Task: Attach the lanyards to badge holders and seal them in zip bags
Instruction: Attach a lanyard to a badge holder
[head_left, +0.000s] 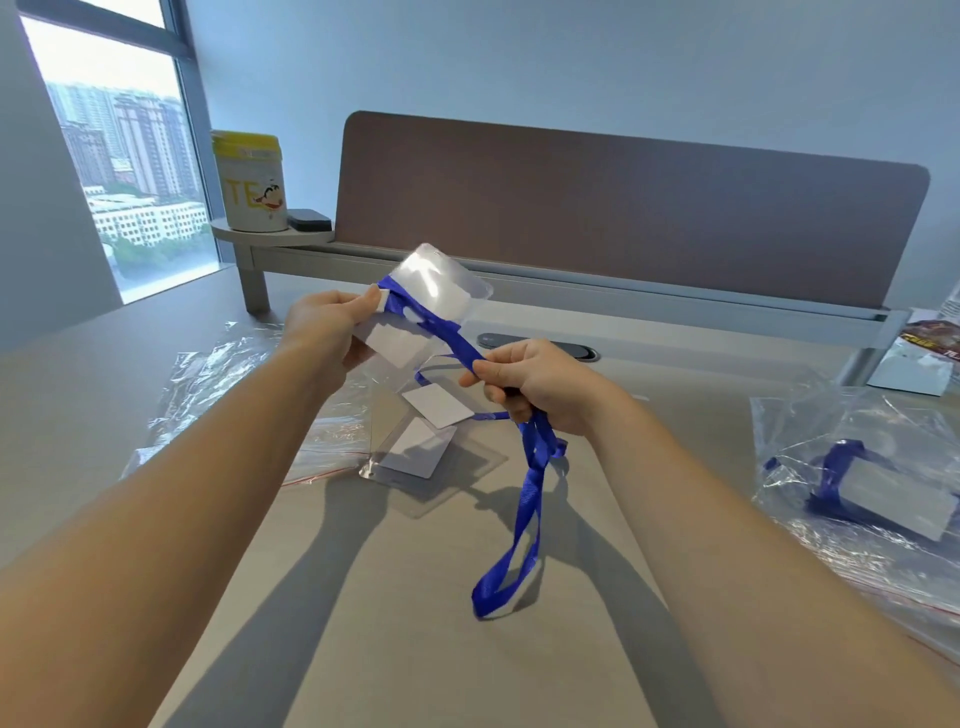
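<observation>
My left hand (327, 325) holds a clear badge holder (436, 283) with a white card inside, raised above the desk. A blue lanyard (530, 499) runs from the holder's top edge through my right hand (540, 387), which grips the strap; its loop hangs down to the desk. Two more clear badge holders with white cards (423, 447) lie on the desk below my hands. Empty zip bags (244, 395) lie at the left. At the right, a zip bag (872, 478) holds a badge holder wrapped in a blue lanyard.
A brown divider panel (623, 213) stands along the desk's far side. A white and yellow canister (252, 182) and a small dark object (309, 219) sit on a raised shelf at the back left. Printed packaging (922, 353) lies at the far right.
</observation>
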